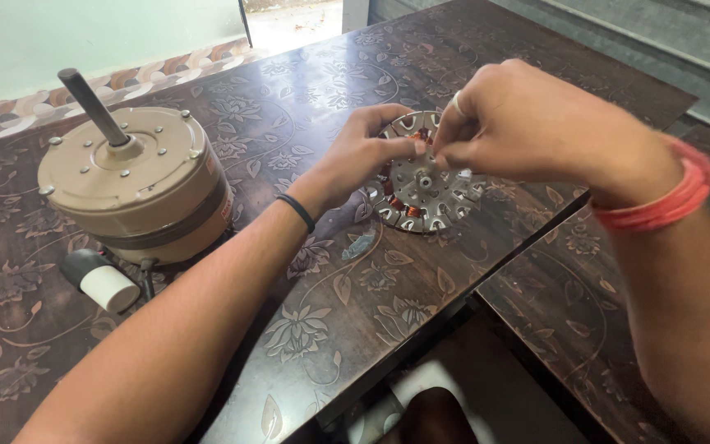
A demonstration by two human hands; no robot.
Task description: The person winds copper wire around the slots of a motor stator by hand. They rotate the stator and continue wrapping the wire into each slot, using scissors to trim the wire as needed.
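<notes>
The round metal stator, a silver disc with copper windings in slots around its rim, lies flat on the dark floral-patterned table, close to the table's right edge and roughly midway along it. Your left hand reaches in from the left with the wrist bent and the fingers curled over the disc's upper left rim, thumb and fingertips touching the metal there. Your right hand hovers above the disc's top, knuckles up, with the thumb and forefinger pinched shut right at the windings; whatever sits between them is too small to make out. That hand wears a ring, and a red band wraps the wrist; a thin black band circles your left wrist.

Your right forearm crosses the gap between this table and a second dark surface just beside its right edge. Nearer you, the tabletop below the disc lies bare down to the near edge. Well apart, toward the left edge, stands a beige round motor housing with a dark shaft tilted upward, and a white-and-black cylinder lies just beside its base.
</notes>
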